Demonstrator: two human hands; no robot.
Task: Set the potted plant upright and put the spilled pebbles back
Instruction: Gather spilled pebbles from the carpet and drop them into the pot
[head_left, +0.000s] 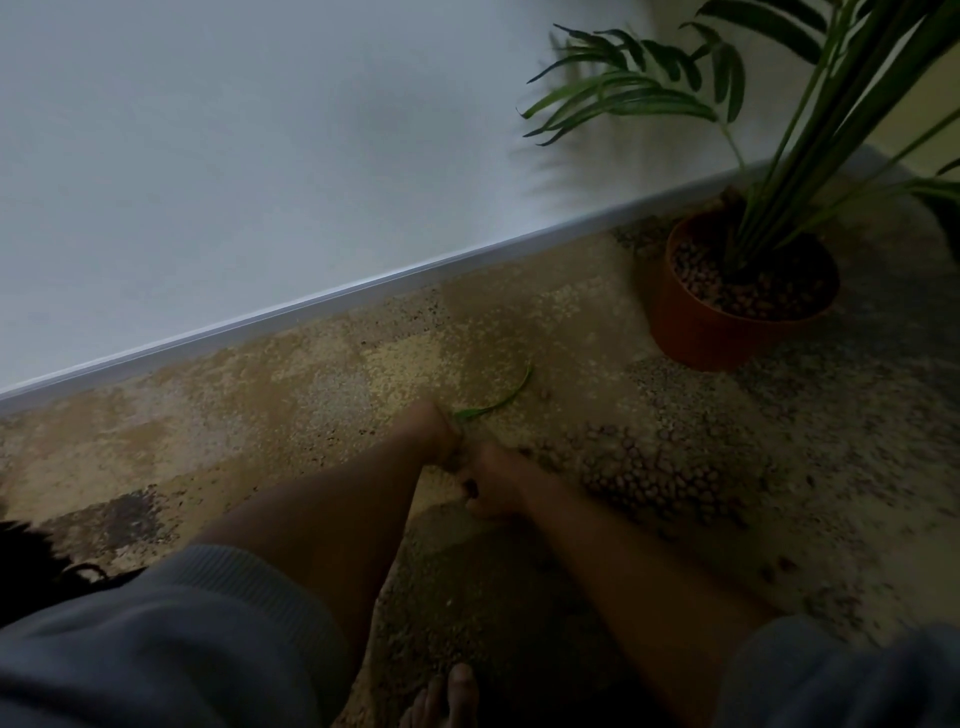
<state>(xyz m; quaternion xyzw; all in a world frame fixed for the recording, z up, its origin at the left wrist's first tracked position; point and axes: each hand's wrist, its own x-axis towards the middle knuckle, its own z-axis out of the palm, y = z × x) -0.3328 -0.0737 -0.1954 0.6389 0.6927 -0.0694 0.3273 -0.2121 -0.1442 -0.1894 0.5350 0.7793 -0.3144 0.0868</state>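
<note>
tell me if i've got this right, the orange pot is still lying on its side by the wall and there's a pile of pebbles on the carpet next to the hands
Not quite. The head view shows the orange pot standing upright by the wall, not on its side, with the plant rising from it. The rest holds: a pile of pebbles lies on the carpet beside the left hand and right hand.
</note>
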